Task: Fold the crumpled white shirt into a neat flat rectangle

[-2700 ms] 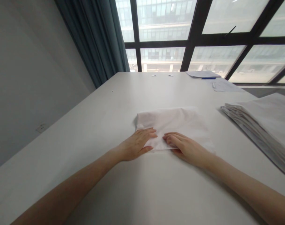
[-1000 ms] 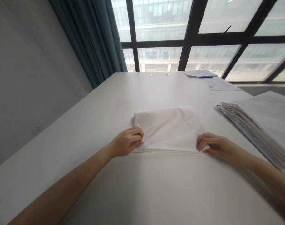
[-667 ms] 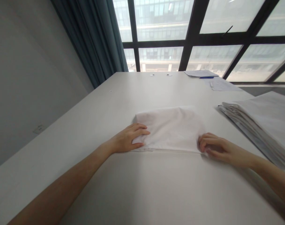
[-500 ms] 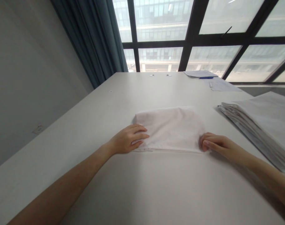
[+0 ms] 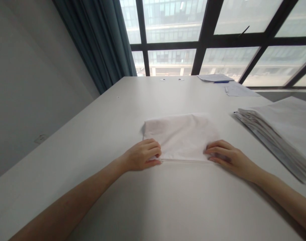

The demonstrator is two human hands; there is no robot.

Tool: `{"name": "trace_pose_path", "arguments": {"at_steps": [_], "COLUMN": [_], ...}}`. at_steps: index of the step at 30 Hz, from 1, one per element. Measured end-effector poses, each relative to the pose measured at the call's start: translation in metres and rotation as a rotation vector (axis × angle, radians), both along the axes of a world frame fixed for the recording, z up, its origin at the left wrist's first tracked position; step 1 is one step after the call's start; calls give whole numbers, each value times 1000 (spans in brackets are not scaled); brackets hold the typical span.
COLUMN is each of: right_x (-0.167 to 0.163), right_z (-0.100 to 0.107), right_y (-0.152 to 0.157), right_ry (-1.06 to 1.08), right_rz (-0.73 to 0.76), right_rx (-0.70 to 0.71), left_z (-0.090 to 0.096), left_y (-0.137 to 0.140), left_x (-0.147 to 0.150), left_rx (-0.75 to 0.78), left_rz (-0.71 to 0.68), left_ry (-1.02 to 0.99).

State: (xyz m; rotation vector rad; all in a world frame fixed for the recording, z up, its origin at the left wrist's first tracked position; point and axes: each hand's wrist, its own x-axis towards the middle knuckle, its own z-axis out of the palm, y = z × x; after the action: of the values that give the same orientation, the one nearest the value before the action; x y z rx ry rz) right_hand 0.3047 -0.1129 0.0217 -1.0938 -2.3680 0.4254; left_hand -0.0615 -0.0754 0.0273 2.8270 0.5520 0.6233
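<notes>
A folded pale pinkish-white cloth lies flat on the white table, its layered near edge facing me. My left hand is at the cloth's near left corner, fingers curled over the top and thumb low along the near edge, closed on it. On the opposite side, my right hand rests on the near right corner. Its fingers lie loosely bent over the cloth and its thumb sits apart from them at the near edge. That corner is partly covered by the hand.
To the right stands a stack of folded white cloth on a dark-edged base. Papers and a blue pen lie at the far right of the table. Beyond are a dark-framed window and a blue curtain.
My left hand has slid slightly nearer to me and curled its fingers at the corner. My right hand has shifted left onto the cloth and loosened from a curled shape.
</notes>
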Motion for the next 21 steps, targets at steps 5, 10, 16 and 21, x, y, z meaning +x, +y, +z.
{"name": "trace_pose_path", "arguments": {"at_steps": [5,10,16,21], "right_x": [2,5,4,3], "right_z": [-3,-6,-7,-5], "right_y": [0,1,2,1], "right_ry": [-10,0,6,-14], "right_rz": [10,-91,-140,-120], "right_rx": [12,81,103,83], "left_z": [-1,-9,-16,-14], "left_y": [8,23,31,31], "left_x": [-8,-18,-19,-18], "left_rx": [-74,-35,-272,-239], "left_rz": [102,715,858,835], "left_ry": [-92,-372,-287,-243]}}
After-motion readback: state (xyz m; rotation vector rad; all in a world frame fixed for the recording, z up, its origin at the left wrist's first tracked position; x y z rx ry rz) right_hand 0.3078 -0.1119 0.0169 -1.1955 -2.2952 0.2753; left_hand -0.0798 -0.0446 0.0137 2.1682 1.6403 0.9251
